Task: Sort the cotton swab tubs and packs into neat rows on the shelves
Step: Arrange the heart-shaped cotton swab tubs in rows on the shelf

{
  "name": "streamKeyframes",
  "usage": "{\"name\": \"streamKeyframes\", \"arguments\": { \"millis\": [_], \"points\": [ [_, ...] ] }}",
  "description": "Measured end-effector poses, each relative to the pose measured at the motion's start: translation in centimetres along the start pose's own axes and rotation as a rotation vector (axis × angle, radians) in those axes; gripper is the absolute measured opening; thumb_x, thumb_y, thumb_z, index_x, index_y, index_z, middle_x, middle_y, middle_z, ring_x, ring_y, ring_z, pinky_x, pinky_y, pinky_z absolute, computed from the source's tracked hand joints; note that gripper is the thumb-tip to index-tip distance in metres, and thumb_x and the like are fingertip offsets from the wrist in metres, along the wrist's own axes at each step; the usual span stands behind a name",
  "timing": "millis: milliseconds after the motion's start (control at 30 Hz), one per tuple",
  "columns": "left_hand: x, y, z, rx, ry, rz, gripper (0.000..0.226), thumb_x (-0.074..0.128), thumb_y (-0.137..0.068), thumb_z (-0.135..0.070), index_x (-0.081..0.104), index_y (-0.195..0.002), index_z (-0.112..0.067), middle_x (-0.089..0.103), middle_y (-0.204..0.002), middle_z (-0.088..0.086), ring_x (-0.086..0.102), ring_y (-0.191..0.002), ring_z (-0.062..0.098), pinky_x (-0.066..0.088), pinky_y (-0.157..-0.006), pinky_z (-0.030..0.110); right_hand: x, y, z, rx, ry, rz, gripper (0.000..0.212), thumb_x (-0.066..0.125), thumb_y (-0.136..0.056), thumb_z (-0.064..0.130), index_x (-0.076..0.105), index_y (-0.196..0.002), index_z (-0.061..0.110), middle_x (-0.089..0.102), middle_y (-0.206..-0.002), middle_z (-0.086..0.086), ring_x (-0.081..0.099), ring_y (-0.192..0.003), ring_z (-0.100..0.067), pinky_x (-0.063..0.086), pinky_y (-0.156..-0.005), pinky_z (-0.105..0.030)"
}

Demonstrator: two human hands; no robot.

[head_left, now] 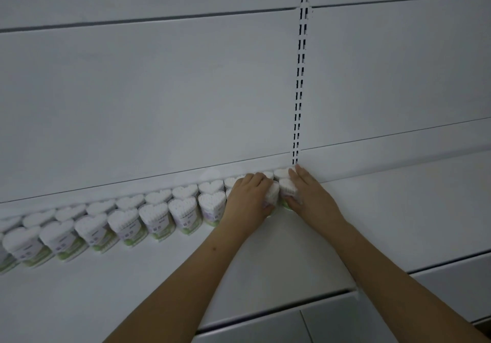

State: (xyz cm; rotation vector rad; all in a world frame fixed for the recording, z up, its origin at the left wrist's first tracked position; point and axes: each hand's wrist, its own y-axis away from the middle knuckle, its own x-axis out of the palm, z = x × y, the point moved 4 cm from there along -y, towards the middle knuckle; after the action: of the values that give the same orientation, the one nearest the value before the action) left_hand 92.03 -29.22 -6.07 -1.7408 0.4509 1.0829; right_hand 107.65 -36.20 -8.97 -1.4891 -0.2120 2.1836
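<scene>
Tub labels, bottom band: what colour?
Green, under a pale purple patch; tub labels show best in the head view.

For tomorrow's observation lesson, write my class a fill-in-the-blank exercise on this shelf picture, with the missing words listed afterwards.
1. The tubs of cotton swabs are shaped like ____.
2. The tubs stand on the shelf in ____ rows.
3. The left hand and right hand work at the ____ end of the rows.
4. Above the hands, a slotted strip runs up the ____ back panel.

Missing words: hearts; two; right; white
</scene>
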Motion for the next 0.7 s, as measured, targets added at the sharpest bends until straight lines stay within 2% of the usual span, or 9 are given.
{"name": "streamKeyframes", "arguments": {
  "millis": [67, 167, 233, 300, 400, 500, 567, 700],
  "points": [
    [-0.2, 0.2, 0.4, 0.004, 0.015, -0.017, 0.063, 0.081, -0.064, -0.039, 0.064, -0.12, -0.015, 0.062, -0.116, 0.004, 0.059, -0.105, 0.027, 0.037, -0.09, 0.032, -0.7, 0.0, 0.8, -0.022, 0.105, 0.041, 0.084, 0.065, -0.092, 0.037, 0.018, -0.156, 0.006, 0.007, -0.164, -0.017, 0.007, -0.152, -0.034, 0.022, -0.121, -0.046],
    [-2.3, 1.8, 1.1, -0.07, 0.102, -0.129, 0.069, 0.068, -0.076, -0.051, 0.059, -0.133, -0.013, 0.059, -0.135, 0.004, 0.053, -0.124, 0.022, 0.036, -0.107, 0.034, -3.0, 0.2, 3.8, -0.118, 0.143, -0.129, 0.082, 0.069, -0.085, 0.018, 0.026, -0.153, 0.0, 0.012, -0.162, -0.023, 0.01, -0.15, -0.04, 0.026, -0.118, -0.056],
    [-4.7, 3.8, 1.6, -0.174, 0.186, -0.234, 0.066, 0.063, -0.083, -0.051, 0.055, -0.138, -0.014, 0.056, -0.14, 0.002, 0.048, -0.129, 0.016, 0.032, -0.112, 0.028, -3.9, -0.1, 6.8, -0.169, 0.074, -0.225, 0.079, 0.065, -0.084, 0.014, 0.027, -0.153, 0.003, 0.012, -0.164, -0.018, 0.006, -0.152, -0.034, 0.022, -0.12, -0.049],
    [-7.3, 6.5, 2.5, -0.305, 0.249, -0.309, 0.063, 0.059, -0.088, -0.052, 0.052, -0.14, -0.015, 0.054, -0.142, -0.002, 0.045, -0.133, 0.011, 0.031, -0.113, 0.024, -4.2, -0.9, 11.0, -0.184, -0.075, -0.252, 0.072, 0.058, -0.092, 0.021, 0.025, -0.155, 0.009, 0.009, -0.166, -0.01, 0.002, -0.154, -0.024, 0.014, -0.121, -0.036],
    [-10.9, 12.0, 4.8, -0.44, 0.29, -0.381, 0.057, 0.059, -0.092, -0.047, 0.052, -0.14, -0.018, 0.053, -0.141, -0.007, 0.043, -0.135, 0.005, 0.035, -0.113, 0.026, -3.1, -1.6, 20.0, -0.286, -0.278, -0.239, 0.066, 0.043, -0.096, 0.038, 0.03, -0.154, 0.011, 0.016, -0.165, -0.003, 0.008, -0.153, -0.015, 0.006, -0.119, -0.017],
    [-14.8, 18.2, 8.9, -0.585, 0.313, -0.434, 0.054, 0.063, -0.092, -0.042, 0.047, -0.141, -0.027, 0.051, -0.138, -0.013, 0.044, -0.132, 0.001, 0.039, -0.109, 0.025, -0.7, -1.1, 30.2, -0.433, -0.414, -0.209, 0.06, 0.041, -0.098, 0.039, 0.036, -0.152, 0.014, 0.024, -0.163, 0.002, 0.015, -0.151, -0.01, 0.007, -0.117, -0.01],
    [-18.3, 22.3, 12.6, -0.661, 0.314, -0.492, 0.051, 0.066, -0.093, -0.039, 0.047, -0.139, -0.03, 0.052, -0.135, -0.016, 0.046, -0.128, 0.0, 0.041, -0.106, 0.024, 1.3, -0.4, 37.4, -0.506, -0.49, -0.176, 0.056, 0.043, -0.099, 0.037, 0.038, -0.151, 0.016, 0.027, -0.162, 0.006, 0.017, -0.15, -0.006, 0.01, -0.117, -0.011],
    [-26.1, 30.2, 21.0, -0.744, 0.283, -0.575, 0.05, 0.066, -0.093, -0.039, 0.048, -0.139, -0.03, 0.053, -0.135, -0.017, 0.048, -0.127, 0.001, 0.042, -0.105, 0.023, 6.0, 0.7, 52.3, -0.647, -0.537, -0.191, 0.054, 0.04, -0.1, 0.038, 0.041, -0.15, 0.017, 0.031, -0.16, 0.003, 0.017, -0.15, -0.008, 0.017, -0.121, -0.026]
  ]
}}
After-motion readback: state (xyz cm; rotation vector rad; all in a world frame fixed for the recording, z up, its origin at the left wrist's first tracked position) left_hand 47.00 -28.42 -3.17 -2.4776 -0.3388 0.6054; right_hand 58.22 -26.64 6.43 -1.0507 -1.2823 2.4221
